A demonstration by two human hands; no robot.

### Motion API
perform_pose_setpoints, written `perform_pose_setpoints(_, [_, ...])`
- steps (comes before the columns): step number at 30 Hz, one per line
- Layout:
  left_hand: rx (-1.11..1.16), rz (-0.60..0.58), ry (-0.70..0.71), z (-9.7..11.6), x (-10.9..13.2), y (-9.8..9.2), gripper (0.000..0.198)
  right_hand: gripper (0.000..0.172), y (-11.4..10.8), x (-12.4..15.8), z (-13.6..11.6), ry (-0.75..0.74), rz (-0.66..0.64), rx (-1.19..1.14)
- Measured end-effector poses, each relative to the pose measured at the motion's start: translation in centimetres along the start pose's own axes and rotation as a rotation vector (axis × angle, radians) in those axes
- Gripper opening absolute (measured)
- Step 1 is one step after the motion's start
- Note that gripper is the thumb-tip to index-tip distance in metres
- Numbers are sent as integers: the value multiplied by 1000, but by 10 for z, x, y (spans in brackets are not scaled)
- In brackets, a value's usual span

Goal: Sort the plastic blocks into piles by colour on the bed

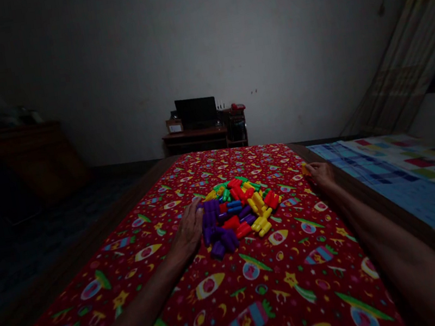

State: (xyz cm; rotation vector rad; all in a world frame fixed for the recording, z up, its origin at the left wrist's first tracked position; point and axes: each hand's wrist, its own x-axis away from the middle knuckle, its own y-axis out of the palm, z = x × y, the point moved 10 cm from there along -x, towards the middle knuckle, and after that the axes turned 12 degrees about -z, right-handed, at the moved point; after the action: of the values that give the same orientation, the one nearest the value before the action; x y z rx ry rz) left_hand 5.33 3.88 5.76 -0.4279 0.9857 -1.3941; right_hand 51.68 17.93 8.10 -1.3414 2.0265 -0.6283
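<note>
A heap of plastic building blocks lies on a red patterned cloth [236, 281]. Purple blocks [211, 216] make up its left side, with red blocks [243, 229], yellow blocks [257, 203], green blocks [221, 189] and blue blocks [234, 207] among the rest. My left hand [189, 227] rests flat at the left edge of the heap, its fingers stretched out against the purple blocks. Off to the right, near the cloth's right edge, my right hand [321, 175] pinches a yellow-orange block [305, 169], partly hidden by the fingers.
Beyond the far end of the cloth, a low desk [196, 133] carries a dark monitor [197, 112] and a red telephone [238, 106]. A wooden cabinet [31, 159] stands at the left. Blue checked bedding [372, 177] spreads along the right, below a curtain [399, 57].
</note>
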Motion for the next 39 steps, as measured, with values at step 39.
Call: perform_pose_setpoints(39, [-126,-14,96,4,-3,3,51,36,60,115,-189,-729,-590,76])
